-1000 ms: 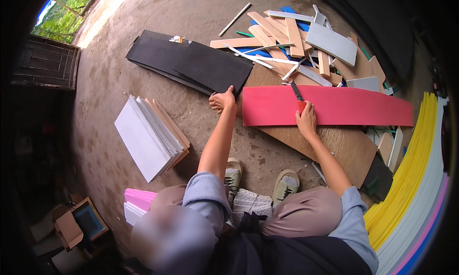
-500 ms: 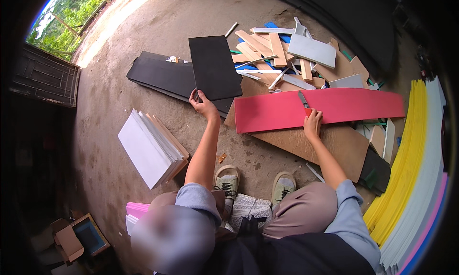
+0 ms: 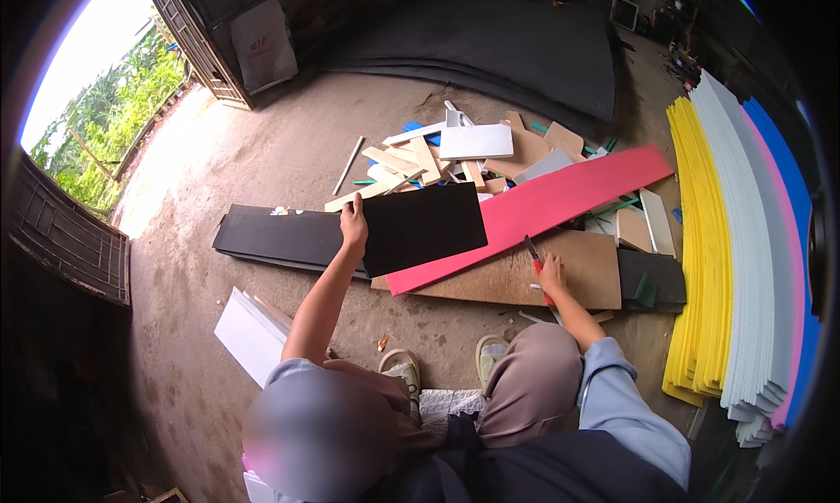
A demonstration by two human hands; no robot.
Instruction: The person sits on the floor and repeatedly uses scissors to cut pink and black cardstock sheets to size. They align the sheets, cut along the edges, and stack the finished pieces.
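Observation:
A black rectangular foam-like sheet (image 3: 424,227) is gripped at its left edge by my left hand (image 3: 353,227), fingers closed on it. It covers part of a long red-pink sheet (image 3: 560,197); whether the two touch I cannot tell. My right hand (image 3: 552,275) is closed round the red handle of a knife (image 3: 535,253), its blade pointing up and away from me. Under the knife lies a brown board (image 3: 577,262), with the red-pink sheet across its far side. Left of the held sheet rests a stack of long black sheets (image 3: 276,232).
Beyond lies a heap of offcut strips (image 3: 407,164) with a white block (image 3: 477,142). Yellow sheets (image 3: 700,258) and pale blue sheets (image 3: 748,258) are stacked at the right. White panels (image 3: 248,335) stand near my left arm. Large black sheets (image 3: 490,52) spread at the back.
My view has tilted up and turned. The black sheet has swung rightward over the red-pink sheet's left part. My right hand has drawn the knife back from the red-pink sheet to above the brown board.

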